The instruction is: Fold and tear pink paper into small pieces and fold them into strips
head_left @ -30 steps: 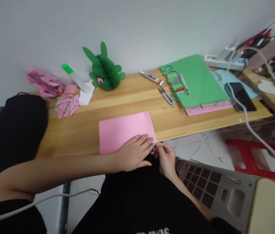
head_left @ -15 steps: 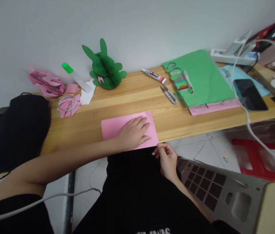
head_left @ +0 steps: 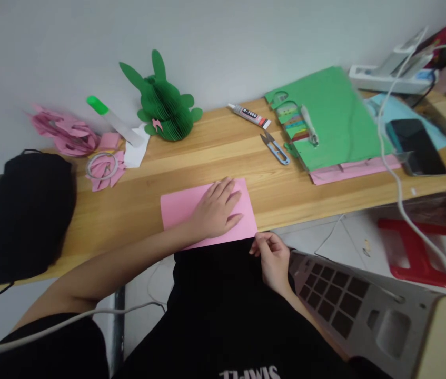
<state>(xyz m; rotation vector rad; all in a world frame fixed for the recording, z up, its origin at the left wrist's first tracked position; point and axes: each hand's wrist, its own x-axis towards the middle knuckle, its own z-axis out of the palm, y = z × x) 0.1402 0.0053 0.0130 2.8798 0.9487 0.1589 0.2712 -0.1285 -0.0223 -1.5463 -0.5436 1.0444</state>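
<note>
A folded sheet of pink paper [head_left: 179,206] lies at the front edge of the wooden table. My left hand [head_left: 215,208] rests flat on it, fingers stretched out toward the far right. At the paper's near right corner, my right hand [head_left: 273,258] is closed in a pinch on the corner, just off the table edge. Beyond the paper lie blue-handled thread snips [head_left: 275,148] and a tube of B-7000 glue [head_left: 250,116]. A green honeycomb paper rabbit [head_left: 167,102] with a small pink bow stands by the wall.
On the left are a black bag [head_left: 25,210], pink paper scraps [head_left: 65,131], a tape roll [head_left: 102,166] and a green-capped marker [head_left: 114,121]. Green card sheets [head_left: 337,121], a phone [head_left: 418,147] and a power strip [head_left: 392,79] lie right. A white cable [head_left: 400,202] hangs across the right side.
My left hand has slid slightly left and toward the far side on the pink paper. The right hand stays at the corner. The view has shifted a little.
</note>
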